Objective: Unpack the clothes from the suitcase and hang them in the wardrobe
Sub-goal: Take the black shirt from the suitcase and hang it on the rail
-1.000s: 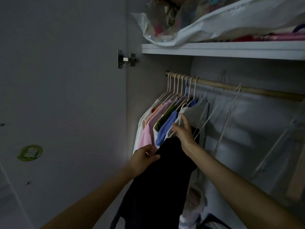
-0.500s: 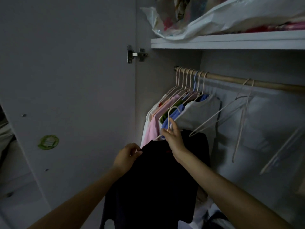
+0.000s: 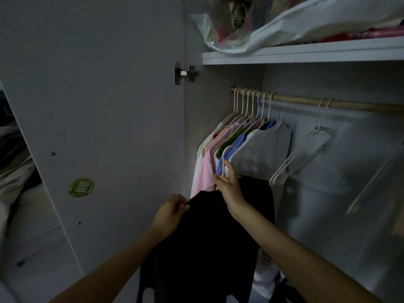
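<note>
Head view: left hand pinches the soft black garment at its shoulder, right hand grips its cream wire hanger below the hook; light, floppy cloth, likely best carried by the hanger; beyond, crowded hanging shirts block the wooden rail, bare hangers further right

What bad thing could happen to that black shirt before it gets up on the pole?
1. The black shirt might slide off its hanger: the left hand only pinches one shoulder, and the right hand holds just the hanger's neck.
2. The hook may snag the grey shirt or the blue one beside it, since it sits right against them.
3. The rod is crowded at its left end, so squeezing in there could knock the other clothes.
</note>
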